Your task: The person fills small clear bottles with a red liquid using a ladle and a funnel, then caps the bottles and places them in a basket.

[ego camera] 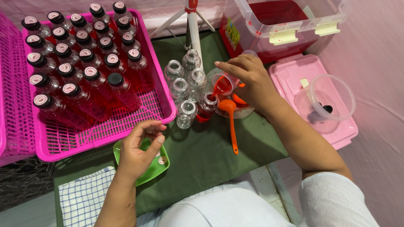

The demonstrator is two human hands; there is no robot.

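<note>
Right hand (248,77) clamped around a small clear cup (223,84), tilted toward 8 o'clock, red liquid streaming into a small bottle (207,107) already partly red. Just at 3 o'clock of that bottle, an orange ladle (230,117), handle trailing toward 6 o'clock across the green cloth (202,155). At 11 o'clock of the filling bottle, a cluster of empty clear bottles (181,80). Left hand (141,149) hovering over a green plate (158,168), fingers curled loosely together, thumb near a small cap (162,160); grip on anything impossible to tell. At 10 o'clock of that hand, a pink basket (155,111) packed with capped red bottles (80,63). At 3 o'clock of the pouring hand, a pink lid (290,75) bearing a clear bowl (332,97).
</note>
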